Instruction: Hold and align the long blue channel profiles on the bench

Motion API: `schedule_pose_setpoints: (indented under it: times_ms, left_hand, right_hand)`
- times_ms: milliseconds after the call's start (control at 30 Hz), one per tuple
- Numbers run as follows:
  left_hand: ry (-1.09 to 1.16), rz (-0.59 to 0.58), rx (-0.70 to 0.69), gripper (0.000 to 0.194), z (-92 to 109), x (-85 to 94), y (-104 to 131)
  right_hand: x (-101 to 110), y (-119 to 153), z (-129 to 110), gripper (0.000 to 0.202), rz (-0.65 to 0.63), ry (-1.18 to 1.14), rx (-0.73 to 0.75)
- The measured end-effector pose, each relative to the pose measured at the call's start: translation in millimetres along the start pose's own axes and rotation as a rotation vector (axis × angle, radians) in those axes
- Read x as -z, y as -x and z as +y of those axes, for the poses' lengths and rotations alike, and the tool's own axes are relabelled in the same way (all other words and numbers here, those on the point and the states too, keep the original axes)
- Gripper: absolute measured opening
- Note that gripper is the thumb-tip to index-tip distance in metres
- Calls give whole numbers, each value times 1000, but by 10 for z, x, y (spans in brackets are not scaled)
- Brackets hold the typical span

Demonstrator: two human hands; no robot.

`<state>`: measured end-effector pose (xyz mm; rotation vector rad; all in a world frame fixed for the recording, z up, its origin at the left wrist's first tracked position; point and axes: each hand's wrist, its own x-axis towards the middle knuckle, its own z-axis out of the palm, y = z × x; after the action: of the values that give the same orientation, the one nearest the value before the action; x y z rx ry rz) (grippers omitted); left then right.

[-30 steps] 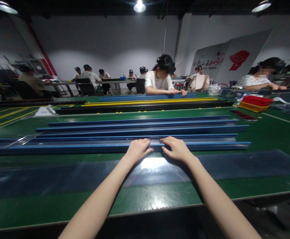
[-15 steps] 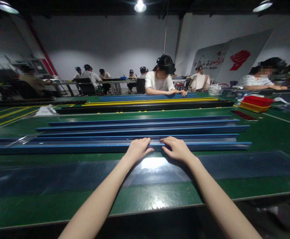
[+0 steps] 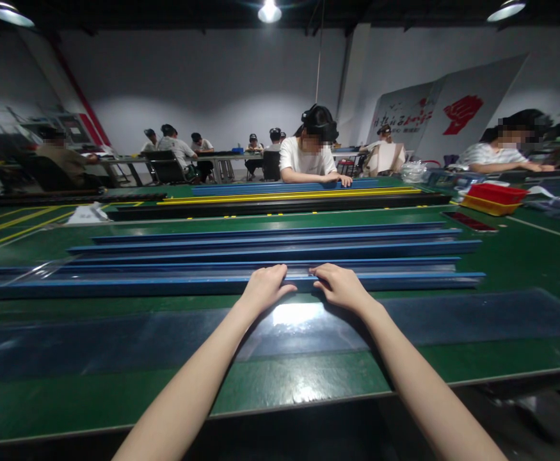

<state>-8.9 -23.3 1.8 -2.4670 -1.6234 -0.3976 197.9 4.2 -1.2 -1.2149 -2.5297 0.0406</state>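
Note:
A long blue channel-shaped profile (image 3: 164, 283) lies crosswise on the green table, with clear film showing inside its trough. My left hand (image 3: 266, 286) is closed over its near edge, fingers bent across the top and thumb stretched along the front wall. A short gap to the right, my right hand (image 3: 338, 285) grips the same edge, its fingertips inside the trough and its thumb at the front. Between me and the profile, a long clear plastic sheet (image 3: 164, 342) lies flat beneath my forearms.
Beyond are more blue profiles (image 3: 274, 246), then black and yellow strips (image 3: 289, 196). A red bin (image 3: 495, 193) and a dark phone-like slab (image 3: 470, 221) sit at the right. Across the table a co-worker (image 3: 308, 153) leans over blue strips. The table's front edge (image 3: 303, 405) runs close to me.
My hands stay at nearly the same place on the blue profile, with only slight finger movement. Opposite, the co-worker's hand has moved a little to the left.

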Motion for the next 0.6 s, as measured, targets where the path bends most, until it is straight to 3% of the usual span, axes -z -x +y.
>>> schedule_pose_setpoints:
  times_ms: [600]
  left_hand:
    - [-52, 12, -2, 35, -3, -21, -9]
  right_hand:
    - [-6, -1, -16, 27, 3, 13, -2]
